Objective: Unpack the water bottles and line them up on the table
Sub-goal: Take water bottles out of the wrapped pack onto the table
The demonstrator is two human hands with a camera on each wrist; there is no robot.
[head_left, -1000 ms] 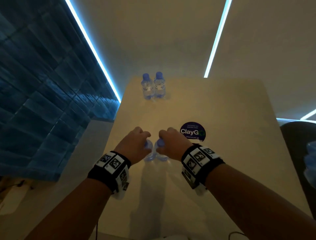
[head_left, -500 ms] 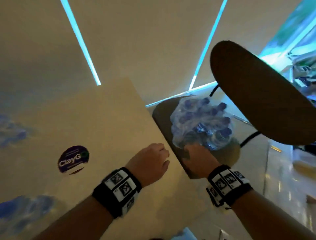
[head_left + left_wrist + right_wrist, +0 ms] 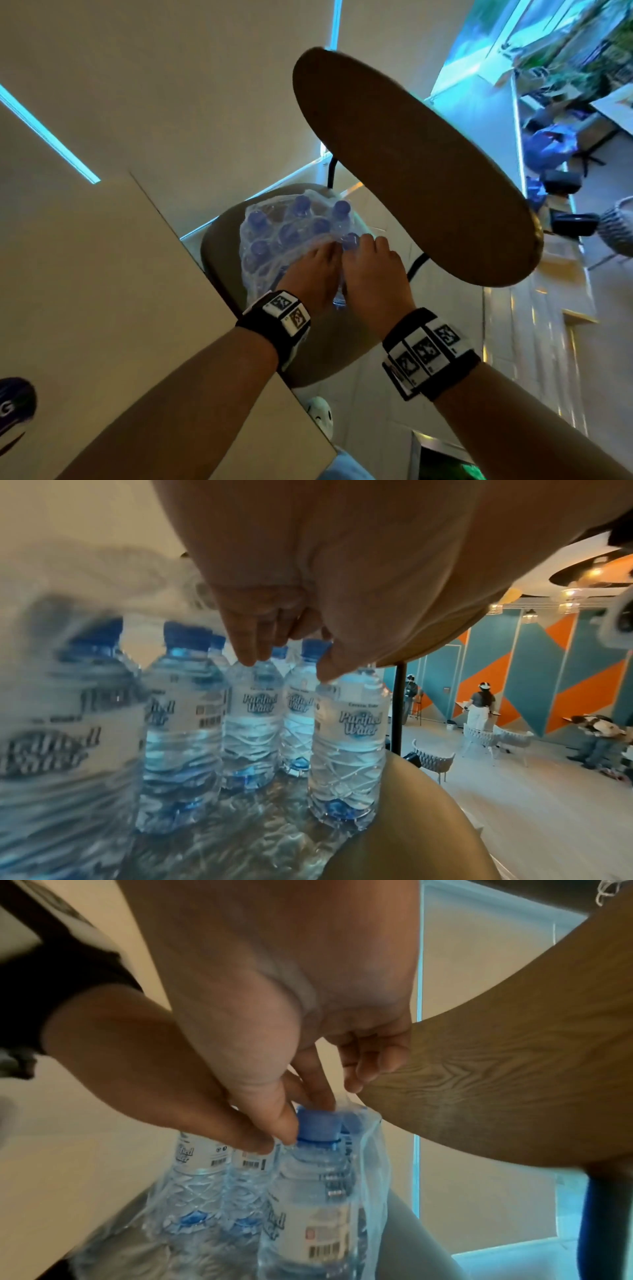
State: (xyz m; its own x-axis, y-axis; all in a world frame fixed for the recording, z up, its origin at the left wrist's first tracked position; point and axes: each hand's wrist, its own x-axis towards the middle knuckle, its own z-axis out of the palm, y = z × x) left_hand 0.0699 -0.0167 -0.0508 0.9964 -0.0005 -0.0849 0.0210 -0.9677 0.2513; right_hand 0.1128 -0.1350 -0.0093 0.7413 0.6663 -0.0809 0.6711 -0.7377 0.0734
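Observation:
A plastic-wrapped pack of water bottles [image 3: 291,233] with blue caps stands on a chair seat [image 3: 219,246] to the right of the table [image 3: 102,291]. Both hands reach into its torn near right corner. My right hand [image 3: 371,270] pinches the blue cap [image 3: 318,1123] of the corner bottle between thumb and fingers [image 3: 322,1093]. My left hand [image 3: 310,270] is beside it, its fingertips [image 3: 250,656] on one bottle's top and its thumb on the neighbouring bottle [image 3: 346,737]; it grips neither. The bottles set on the table earlier are out of view.
The chair's wooden back [image 3: 411,171] hangs over the pack, close above my right hand. The table's right edge runs beside the seat, and a round dark sticker [image 3: 15,401] lies at its left. In the left wrist view, people [image 3: 479,707] and white chairs stand far off.
A second ago both hands held bottles by the top on the table. They have let go and swung right to the pack on the chair, where the right hand has taken a cap.

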